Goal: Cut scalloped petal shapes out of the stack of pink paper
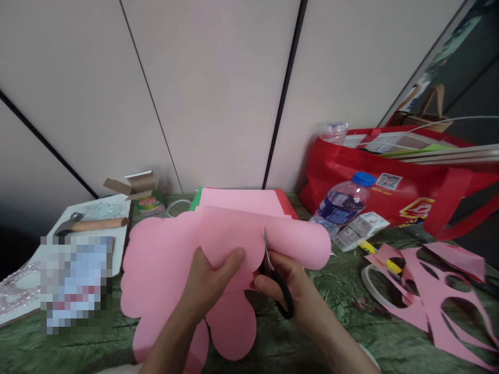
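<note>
Left hand (210, 283) pinches the pink sheet (163, 270) at ctr of view: thumb pressed flat on top, other fingers tucked under the paper & hidden. Sheet is big, w/ rounded scalloped lobes along its left & lower edges. Its upper right part curls over into a loose roll. It's held up in front of the person, just above the green marbled table (343, 317).

Right hand (306, 291) is closed round the scissors (287, 297), fingers through the black handle loops. Blades point up & meet the sheet just beside the left thumb (can't tell how far apart they stand, they show nearly edge-on).

Behind the sheet, by the wall, lies a paper stack (241, 200): pink on top, green edge at left, red at right. Left of it are an open small carton (146, 197) & a white ring (178, 206). Further left, a wood-handled tool (95, 224) rests on a white tray (120, 236).

On the right, a clear water bottle (343, 202) w/ blue cap lies tilted against a red bag (409, 176). A white packet (360, 229) sits just beside the bottle, w/ a yellow pen (382, 258) near it. Pink offcuts (436, 296) w/ rounded holes are spread near the table's right edge, well apart from both hands.
</note>
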Available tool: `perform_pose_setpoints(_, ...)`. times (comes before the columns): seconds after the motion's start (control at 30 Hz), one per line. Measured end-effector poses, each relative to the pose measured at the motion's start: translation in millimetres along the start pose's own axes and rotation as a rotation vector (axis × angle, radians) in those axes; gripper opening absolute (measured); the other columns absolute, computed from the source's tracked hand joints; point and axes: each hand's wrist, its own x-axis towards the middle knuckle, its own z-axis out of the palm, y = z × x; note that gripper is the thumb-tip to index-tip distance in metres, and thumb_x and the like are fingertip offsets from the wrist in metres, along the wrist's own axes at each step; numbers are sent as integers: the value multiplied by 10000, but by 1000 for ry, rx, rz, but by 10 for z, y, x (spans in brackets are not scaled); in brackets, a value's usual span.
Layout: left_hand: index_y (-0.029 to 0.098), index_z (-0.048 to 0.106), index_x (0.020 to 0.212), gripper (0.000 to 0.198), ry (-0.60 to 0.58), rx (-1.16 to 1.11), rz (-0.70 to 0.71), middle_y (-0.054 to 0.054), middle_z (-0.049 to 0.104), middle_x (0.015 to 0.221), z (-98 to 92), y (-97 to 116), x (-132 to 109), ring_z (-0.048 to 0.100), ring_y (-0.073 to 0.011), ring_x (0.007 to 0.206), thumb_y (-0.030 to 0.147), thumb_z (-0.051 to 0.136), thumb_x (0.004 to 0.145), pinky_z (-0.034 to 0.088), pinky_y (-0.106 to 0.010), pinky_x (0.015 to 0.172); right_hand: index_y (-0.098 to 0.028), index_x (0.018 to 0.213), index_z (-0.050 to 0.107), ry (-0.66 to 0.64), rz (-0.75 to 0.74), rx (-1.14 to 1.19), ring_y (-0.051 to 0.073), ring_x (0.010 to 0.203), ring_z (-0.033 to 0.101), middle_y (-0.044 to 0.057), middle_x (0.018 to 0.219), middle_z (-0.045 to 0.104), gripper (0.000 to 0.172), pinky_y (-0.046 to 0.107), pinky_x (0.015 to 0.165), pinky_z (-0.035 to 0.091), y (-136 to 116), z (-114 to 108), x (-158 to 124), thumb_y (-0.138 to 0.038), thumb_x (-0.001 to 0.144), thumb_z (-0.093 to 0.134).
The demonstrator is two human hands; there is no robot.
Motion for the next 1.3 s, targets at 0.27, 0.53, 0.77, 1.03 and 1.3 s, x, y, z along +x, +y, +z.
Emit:
perform_pose_setpoints(0.27, 145, 658, 865, 212, -91, -31, 11, -50, 716, 836, -34, 44, 23, 646, -212, 809, 292, 641, 713, 512, -287, 672, -177, 674, 498, -16, -10, -28, 106, 546, 348, -45, 607, 409, 325, 234, 491, 308, 5, -9, -4, -447, 680, 679)
perform_pose_setpoints(0.53, 144, 637, 924, 278, -101, -36, 20, -79, 712, 915, -36, 29, 28, 645, -232, 844, 316, 643, 705, 517, -316, 695, -179, 702, 516, -4, -67, -62, 108, 549, 338, -49, 607, 393, 295, 228, 486, 302, 38, -8, 3, -429, 698, 673)
perform_pose_setpoints(0.77, 142, 630, 916, 294, -89, -51, 8, -90, 705, 913, -40, 23, 27, 645, -240, 840, 332, 657, 693, 521, -320, 676, -172, 721, 545, -1, -50, -51, 110, 552, 342, -43, 620, 413, 284, 229, 494, 303, 16, 11, -11, -425, 697, 671)
perform_pose_setpoints(1.03, 141, 628, 901, 292, -108, -46, 15, -78, 692, 834, -49, 22, 6, 641, -235, 794, 340, 655, 689, 515, -309, 632, -176, 721, 533, 8, -72, -102, 110, 545, 341, -45, 606, 403, 264, 225, 467, 304, 45, 0, -2, -410, 718, 654)
perform_pose_setpoints(1.3, 150, 615, 854, 255, -86, -40, 12, -62, 681, 771, -33, 47, 17, 635, -237, 786, 342, 652, 690, 509, -319, 644, -185, 693, 522, 26, -65, -93, 112, 536, 340, -42, 593, 408, 321, 231, 465, 306, 13, 16, -14, -477, 694, 656)
